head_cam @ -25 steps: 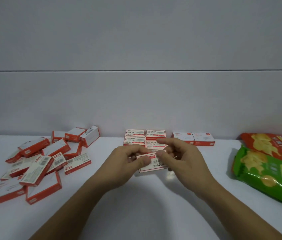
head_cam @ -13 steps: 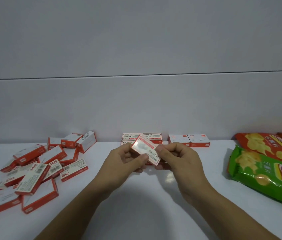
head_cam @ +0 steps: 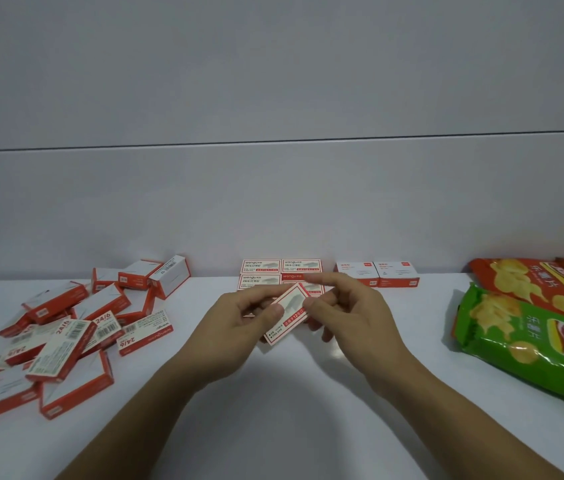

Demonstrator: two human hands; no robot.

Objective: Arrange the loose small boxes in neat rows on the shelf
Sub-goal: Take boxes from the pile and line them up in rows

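currently held: small red-and-white cardboard box (head_cam: pixel 287 317), centre frame, tilted with one corner down toward the lower left; whether that corner touches the white shelf surface (head_cam: pixel 273 403) cannot be told.
left hand (head_cam: pixel 239 323): thumb on the printed face, fingers curled behind; it pinches the box's left end.
right hand (head_cam: pixel 353 313): thumb and curled lower fingers close on the right end; index finger stretched out above the box, not gripping.
target: neat block of matching boxes (head_cam: pixel 280 276) against the wall, just behind the hands; its front row is partly hidden.
step: judged as turning the box to match the block before setting it down.
method: level the box, printed face up, text reading as on the block; set it down beside the block, then slide until edges touch and line up.
caution: keep fingers off placed boxes; a nudge would skew the rows.
remaining: loose heap of red-and-white boxes (head_cam: pixel 65 327) at left frame is unsorted; most of the task is judged ahead.
nearby: pair of white boxes with red edges (head_cam: pixel 377 277) right of the block; green crisp bag (head_cam: pixel 533 351) and red crisp bag (head_cam: pixel 530 285) at right frame.
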